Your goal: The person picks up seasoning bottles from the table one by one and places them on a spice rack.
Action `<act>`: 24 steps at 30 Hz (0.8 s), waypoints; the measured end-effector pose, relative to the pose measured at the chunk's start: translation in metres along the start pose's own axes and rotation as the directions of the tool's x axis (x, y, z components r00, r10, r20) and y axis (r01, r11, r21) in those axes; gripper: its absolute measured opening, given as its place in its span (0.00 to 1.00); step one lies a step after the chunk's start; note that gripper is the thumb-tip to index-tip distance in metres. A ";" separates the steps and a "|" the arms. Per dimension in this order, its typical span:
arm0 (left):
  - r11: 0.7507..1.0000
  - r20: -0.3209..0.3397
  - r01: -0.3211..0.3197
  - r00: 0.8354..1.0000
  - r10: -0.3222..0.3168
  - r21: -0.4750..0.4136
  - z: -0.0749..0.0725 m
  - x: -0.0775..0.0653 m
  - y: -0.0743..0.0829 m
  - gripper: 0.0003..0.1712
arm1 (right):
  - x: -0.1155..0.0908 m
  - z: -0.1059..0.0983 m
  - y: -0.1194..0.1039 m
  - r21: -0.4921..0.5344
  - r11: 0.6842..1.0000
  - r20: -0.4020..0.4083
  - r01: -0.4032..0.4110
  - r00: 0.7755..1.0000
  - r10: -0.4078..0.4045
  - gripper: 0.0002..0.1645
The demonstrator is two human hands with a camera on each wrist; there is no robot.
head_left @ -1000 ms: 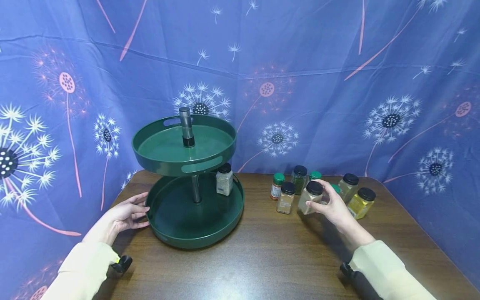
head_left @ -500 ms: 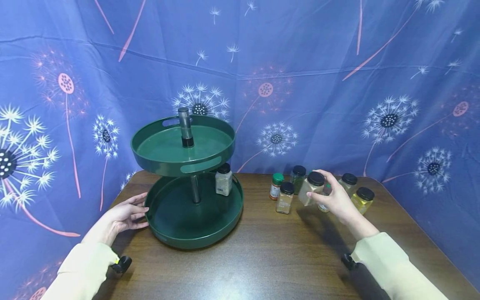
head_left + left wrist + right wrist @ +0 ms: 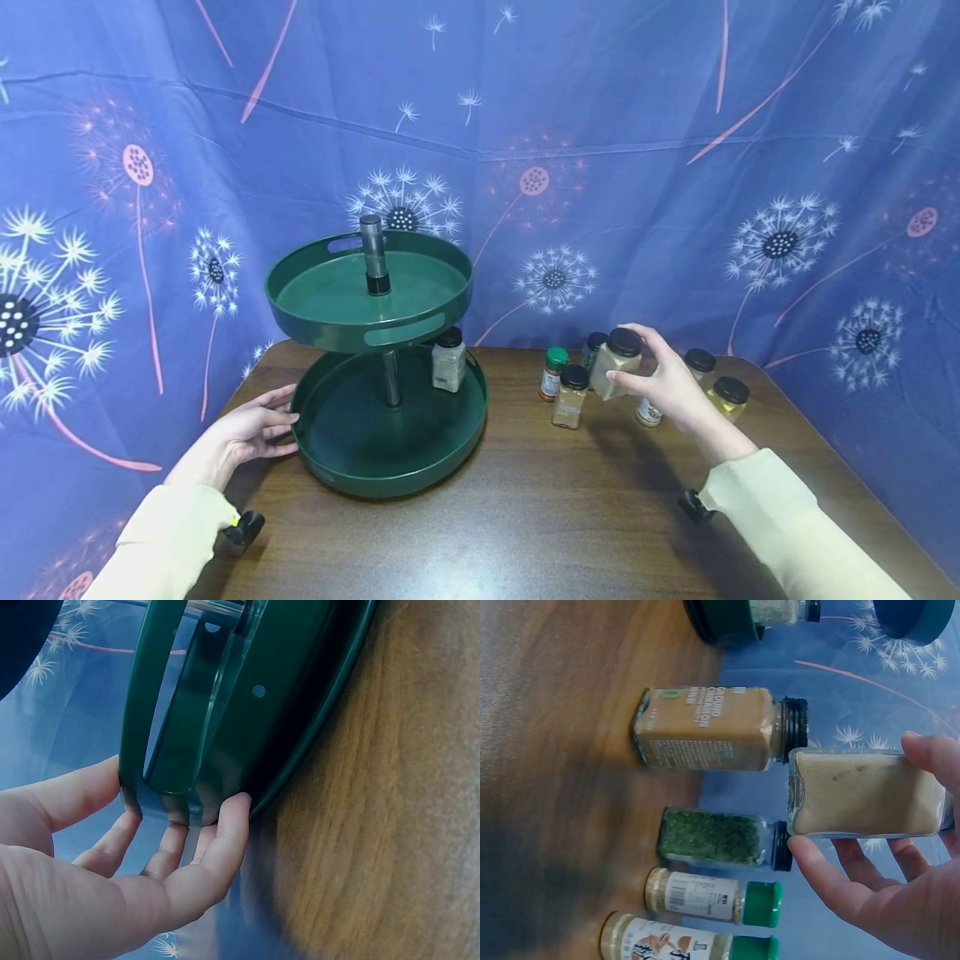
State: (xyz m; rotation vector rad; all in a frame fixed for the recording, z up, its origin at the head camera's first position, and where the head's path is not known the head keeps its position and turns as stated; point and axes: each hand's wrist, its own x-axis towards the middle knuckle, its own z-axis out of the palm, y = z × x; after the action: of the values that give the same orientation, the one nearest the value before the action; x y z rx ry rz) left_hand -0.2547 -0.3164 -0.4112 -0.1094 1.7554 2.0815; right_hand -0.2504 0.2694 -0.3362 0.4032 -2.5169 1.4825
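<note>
A green two-tier round tray stands on the left of the table. My left hand holds the side of its lower tier, with thumb at the rim and fingers against the outer wall. On that tier stands a clear spice jar with a black lid. My right hand grips a square glass spice jar of beige powder, tilted and lifted off the table. Close beside it stands a ground cinnamon jar. Some right fingers are hidden behind the held jar in the head view.
Near the right hand stand a green-lidded bottle, a jar of green flakes and two more green-lidded bottles. Farther right are a black-lidded jar and a yellow one. A blue patterned cloth hangs behind.
My right hand has raised the beige-powder jar from the table and shifted it slightly up and left, uncovering a green-lidded bottle's base. My left hand has stayed at the tray.
</note>
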 end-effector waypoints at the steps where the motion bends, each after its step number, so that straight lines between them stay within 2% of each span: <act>1: 1.000 0.001 -0.001 1.000 0.001 0.003 0.000 0.000 0.000 0.42 | 0.000 0.000 -0.001 -0.002 1.000 0.001 -0.001 1.000 0.001 0.45; 13: 1.000 -0.002 0.004 1.000 -0.004 -0.001 -0.001 -0.001 0.000 0.43 | 0.005 -0.002 -0.023 -0.038 0.999 0.012 0.009 1.000 -0.009 0.46; 24: 1.000 0.003 -0.002 1.000 0.002 0.004 0.001 -0.001 0.001 0.44 | 0.012 0.006 -0.040 -0.080 0.996 0.005 0.045 0.999 -0.045 0.45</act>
State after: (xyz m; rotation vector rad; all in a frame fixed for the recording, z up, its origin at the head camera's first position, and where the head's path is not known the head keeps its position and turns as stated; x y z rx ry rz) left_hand -0.2536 -0.3160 -0.4097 -0.1030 1.7588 2.0780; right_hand -0.2489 0.2443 -0.3028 0.4465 -2.5429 1.3609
